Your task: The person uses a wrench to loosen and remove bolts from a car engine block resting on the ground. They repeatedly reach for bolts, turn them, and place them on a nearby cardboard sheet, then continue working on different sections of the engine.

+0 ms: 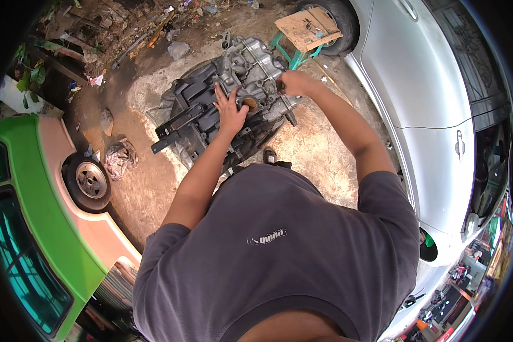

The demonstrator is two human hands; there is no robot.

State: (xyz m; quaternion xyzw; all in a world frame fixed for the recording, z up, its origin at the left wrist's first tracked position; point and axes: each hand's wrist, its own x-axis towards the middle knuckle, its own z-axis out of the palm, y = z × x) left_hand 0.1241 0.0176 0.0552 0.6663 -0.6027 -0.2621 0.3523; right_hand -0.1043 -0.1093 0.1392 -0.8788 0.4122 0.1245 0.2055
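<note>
A grey metal engine (257, 67) with black plastic parts (194, 92) rests low in front of me. My left hand (230, 114) lies on top of it with the fingers spread, close to a round brownish opening (249, 104). At the engine's right edge is my right hand (294, 84), its fingers curled closed against the metal. What they grip, if anything, is hidden by the hand.
Beyond the engine to the right stands a green stool (297, 58) with a wooden board (309, 27) on top. A silver car (422, 85) flanks the right side, and a green and pink vehicle (45, 154) the left. A crumpled plastic bag (119, 158) and litter lie on the ground.
</note>
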